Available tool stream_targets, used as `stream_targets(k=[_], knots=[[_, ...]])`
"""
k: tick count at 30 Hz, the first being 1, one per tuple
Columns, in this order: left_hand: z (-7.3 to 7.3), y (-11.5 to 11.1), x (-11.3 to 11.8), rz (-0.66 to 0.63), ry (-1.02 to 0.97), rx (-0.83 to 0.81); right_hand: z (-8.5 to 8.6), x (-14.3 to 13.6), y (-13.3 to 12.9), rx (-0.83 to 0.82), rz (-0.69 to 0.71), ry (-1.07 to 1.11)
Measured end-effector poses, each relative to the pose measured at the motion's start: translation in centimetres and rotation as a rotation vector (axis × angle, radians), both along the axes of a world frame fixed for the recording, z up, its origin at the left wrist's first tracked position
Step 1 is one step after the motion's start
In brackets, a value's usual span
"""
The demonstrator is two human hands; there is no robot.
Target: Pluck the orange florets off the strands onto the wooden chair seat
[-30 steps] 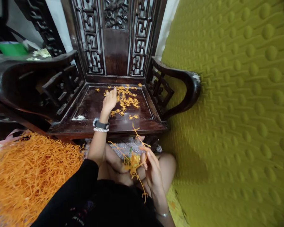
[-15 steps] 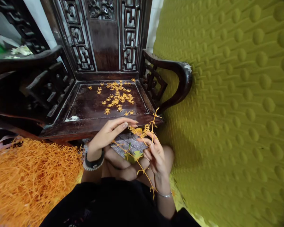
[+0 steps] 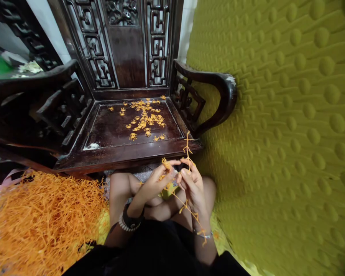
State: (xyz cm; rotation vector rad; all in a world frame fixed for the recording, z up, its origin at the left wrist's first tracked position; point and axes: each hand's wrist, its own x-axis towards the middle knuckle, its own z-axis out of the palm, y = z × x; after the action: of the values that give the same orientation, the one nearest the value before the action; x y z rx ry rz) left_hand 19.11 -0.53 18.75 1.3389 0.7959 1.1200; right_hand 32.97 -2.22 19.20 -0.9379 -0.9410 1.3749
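My left hand (image 3: 154,183) and my right hand (image 3: 192,184) meet above my lap, both pinching a thin orange plastic strand (image 3: 186,147) with small pieces along it. The strand sticks up past my fingers and trails down over my right wrist. My left fingers pinch a small orange piece at the strand's left. Several small orange pieces (image 3: 143,119) lie scattered on the dark wooden chair seat (image 3: 109,132) just ahead of my knees. A watch and a bead bracelet are on my left wrist.
A big heap of orange strands (image 3: 37,218) fills the floor at my left. The carved chair's armrest (image 3: 215,82) curves at the right, beside a yellow-green padded wall (image 3: 290,134). Another dark chair arm (image 3: 31,82) stands at left.
My left hand came back from the chair seat to my lap and joined my right hand on the strand. Both hands dropped a little lower and closer together.
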Motion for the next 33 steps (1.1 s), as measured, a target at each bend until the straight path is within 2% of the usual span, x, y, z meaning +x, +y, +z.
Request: stream_targets(k=[4,6,9,11,12,14,17,19,24,27,33], knots=[[-1.2,0.4,0.0,0.099,-0.097,-0.225,-1.0,0.9,1.0,0.050,-0.076,-0.239],[-1.3,0.6,-0.3,0.124,-0.099,-0.241,-1.5,1.4,1.2,0.132,-0.201,-0.416],[-1.0,0.7,-0.9,0.119,-0.088,-0.257,-1.9,1.7,0.8,0.293,-0.469,-0.616],[-0.7,0.6,-1.2,0.111,-0.094,-0.244,-1.7,1.2,0.2,0.436,-0.528,-0.661],[-0.6,0.5,-1.3,0.107,-0.108,-0.230,-1.5,0.7,-0.1,0.511,-0.482,-0.677],[-0.3,0.3,-1.4,0.094,-0.151,-0.172,-1.1,-0.4,-0.6,0.616,-0.288,-0.717],[0.0,-0.1,-1.6,0.111,-0.167,-0.057,-0.7,-1.9,-0.7,0.627,-0.041,-0.768],[0.0,-0.2,-1.9,0.213,-0.104,0.000,-0.6,-2.3,-0.5,0.606,0.017,-0.788],[-0.2,0.4,-3.2,0.572,0.096,0.106,-0.9,-2.3,-0.3,0.549,0.196,-0.890],[-0.4,0.7,-3.7,0.711,0.133,0.111,-1.3,-2.6,-0.6,0.522,0.279,-0.949],[0.1,0.0,-4.4,0.919,0.183,0.233,-1.4,-3.6,-1.9,0.514,0.318,-0.936]])
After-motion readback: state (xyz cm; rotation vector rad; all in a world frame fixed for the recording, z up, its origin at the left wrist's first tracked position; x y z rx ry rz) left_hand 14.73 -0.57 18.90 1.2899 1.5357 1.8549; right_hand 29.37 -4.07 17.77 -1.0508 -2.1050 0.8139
